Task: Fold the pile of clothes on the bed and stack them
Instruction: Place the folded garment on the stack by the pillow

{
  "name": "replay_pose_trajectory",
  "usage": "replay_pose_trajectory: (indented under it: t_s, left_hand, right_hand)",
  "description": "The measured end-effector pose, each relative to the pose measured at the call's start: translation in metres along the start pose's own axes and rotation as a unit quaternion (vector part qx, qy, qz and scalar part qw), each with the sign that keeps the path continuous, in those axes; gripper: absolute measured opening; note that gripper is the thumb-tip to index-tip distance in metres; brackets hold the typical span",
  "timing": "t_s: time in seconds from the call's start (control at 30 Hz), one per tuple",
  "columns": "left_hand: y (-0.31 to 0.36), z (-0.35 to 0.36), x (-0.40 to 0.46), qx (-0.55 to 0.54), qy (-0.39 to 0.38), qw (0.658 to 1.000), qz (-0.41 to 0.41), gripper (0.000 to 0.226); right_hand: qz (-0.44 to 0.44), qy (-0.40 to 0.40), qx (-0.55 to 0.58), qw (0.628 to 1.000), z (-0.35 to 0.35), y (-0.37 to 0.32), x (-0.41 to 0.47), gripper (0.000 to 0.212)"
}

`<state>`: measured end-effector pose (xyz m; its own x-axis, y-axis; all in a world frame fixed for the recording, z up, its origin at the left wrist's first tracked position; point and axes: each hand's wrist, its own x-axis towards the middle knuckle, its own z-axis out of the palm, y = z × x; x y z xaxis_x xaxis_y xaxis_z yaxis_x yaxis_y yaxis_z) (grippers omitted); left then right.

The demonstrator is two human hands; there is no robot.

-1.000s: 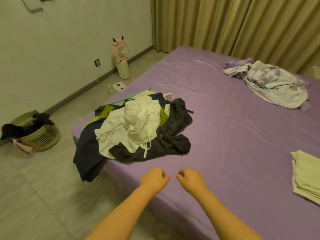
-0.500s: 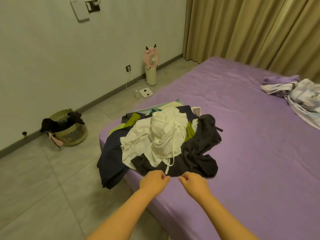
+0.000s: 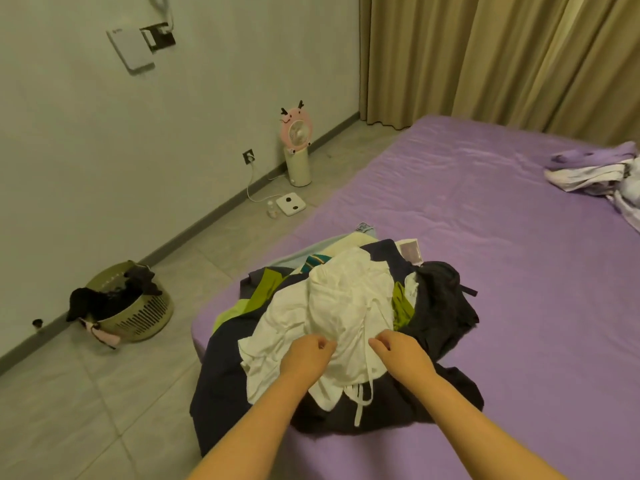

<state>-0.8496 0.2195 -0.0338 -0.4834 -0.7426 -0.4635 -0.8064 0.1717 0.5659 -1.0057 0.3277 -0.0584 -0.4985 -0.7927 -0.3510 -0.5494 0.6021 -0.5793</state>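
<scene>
The pile of clothes (image 3: 332, 327) is sitting at the near left corner of the bed (image 3: 485, 237), and part of it is hanging over the left edge. Nothing in it is looking folded yet, and no neat stack is showing, so the job is only just starting. All the folding and stacking is waiting to be done.

The left hand (image 3: 306, 355) and the right hand (image 3: 401, 351) are both reaching onto the white top (image 3: 346, 306), which is lying on top of the pile. The fingers of both hands are curling in, but I cannot tell if they are really pinching the cloth or just touching it.

A small tag is poking out at the far side of the pile, but its writing is too blurry to read.
</scene>
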Motion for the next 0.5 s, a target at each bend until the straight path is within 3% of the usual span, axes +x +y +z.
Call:
replay_pose_trajectory:
  t_s: [0.13,0.4,0.5]
  left_hand:
    - [-0.002,-0.014,0.07,-0.051,-0.051,0.997,-0.001,0.027]
    - [-0.01,-0.024,0.188,-0.076,-0.093,0.991,-0.062,0.064]
    - [-0.007,-0.023,0.218,-0.14,-0.065,0.984,-0.084,0.074]
  right_hand:
    - [0.076,-0.001,0.09,0.993,0.011,-0.014,0.055,0.045]
    - [0.152,-0.021,0.129,0.98,0.038,-0.031,0.152,0.068]
    - [0.178,-0.017,0.17,0.969,0.051,-0.032,0.165,0.069]
